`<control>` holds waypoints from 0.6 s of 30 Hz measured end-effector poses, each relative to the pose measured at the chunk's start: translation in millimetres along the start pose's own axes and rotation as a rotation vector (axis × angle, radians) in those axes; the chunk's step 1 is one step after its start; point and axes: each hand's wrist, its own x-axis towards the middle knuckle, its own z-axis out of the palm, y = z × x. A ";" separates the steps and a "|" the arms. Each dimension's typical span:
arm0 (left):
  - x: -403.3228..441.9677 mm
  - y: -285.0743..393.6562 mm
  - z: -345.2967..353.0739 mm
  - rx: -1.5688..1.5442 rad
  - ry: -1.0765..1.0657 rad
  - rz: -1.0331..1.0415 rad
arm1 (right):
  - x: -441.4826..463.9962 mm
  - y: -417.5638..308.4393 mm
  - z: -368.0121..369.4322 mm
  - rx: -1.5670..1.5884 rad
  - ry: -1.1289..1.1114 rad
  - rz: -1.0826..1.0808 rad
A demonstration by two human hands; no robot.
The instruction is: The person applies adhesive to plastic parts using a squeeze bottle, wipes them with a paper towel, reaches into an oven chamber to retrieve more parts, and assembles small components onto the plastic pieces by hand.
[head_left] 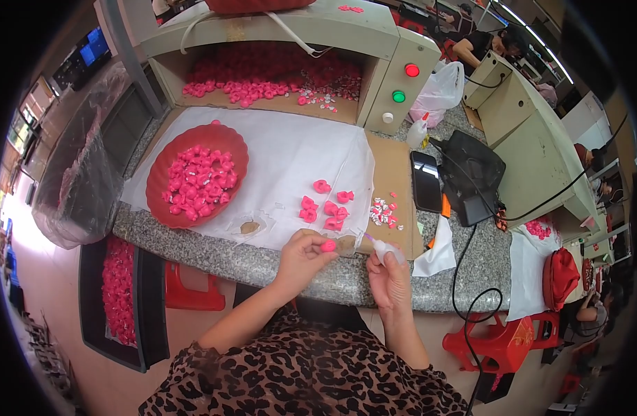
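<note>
My left hand (303, 258) pinches a small pink plastic piece (328, 246) between thumb and fingers, above the table's front edge. Closed around a small whitish squeeze bottle (386, 251), my right hand (391, 277) points its thin purplish tip left toward that piece. Just beyond the hands, several loose pink pieces (334, 209) lie on the white sheet (284, 149). Tiny white and pink parts (383, 213) are scattered on cardboard to their right. A red scalloped bowl (158, 173) heaped with pink pieces stands at the left.
Behind the sheet, a beige machine (277, 31) holds many pink pieces in its opening. A phone (426, 182), a black pouch (473, 170) and a glue bottle (417, 132) sit at the right, with a cable (457, 277) hanging there. Below left stands a black crate (145, 312). A person (488, 45) works behind.
</note>
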 end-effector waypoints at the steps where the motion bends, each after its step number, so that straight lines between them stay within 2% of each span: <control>1: 0.6 -1.3 -0.9 0.079 0.038 0.049 | -0.5 0.1 0.8 -0.001 0.000 0.005; 2: 0.3 -1.7 -1.5 0.079 0.043 0.046 | -1.7 -0.4 2.5 -0.030 0.036 -0.037; 4: 0.0 -2.4 -1.9 0.392 0.080 0.191 | -4.3 -0.2 4.8 -0.058 0.072 -0.075; 6: -0.2 -0.3 1.0 0.351 0.099 0.226 | -8.9 3.1 5.9 -0.327 0.100 -0.160; 7: -0.6 0.3 2.3 0.308 0.116 0.261 | -10.7 5.6 5.5 -0.327 0.104 -0.158; 9: -1.0 -0.5 2.4 0.342 0.116 0.272 | -13.9 11.4 4.4 -0.556 0.056 -0.325; 13: -1.1 -3.9 1.3 0.384 0.114 0.300 | -19.7 13.8 4.5 -0.708 -0.015 -0.397; 15: -1.4 -4.0 1.2 0.390 0.117 0.297 | -17.5 17.0 -8.5 -0.959 -0.104 -0.506; 18: -2.3 -2.4 2.0 0.402 0.122 0.296 | -17.1 18.0 -8.3 -1.017 -0.121 -0.538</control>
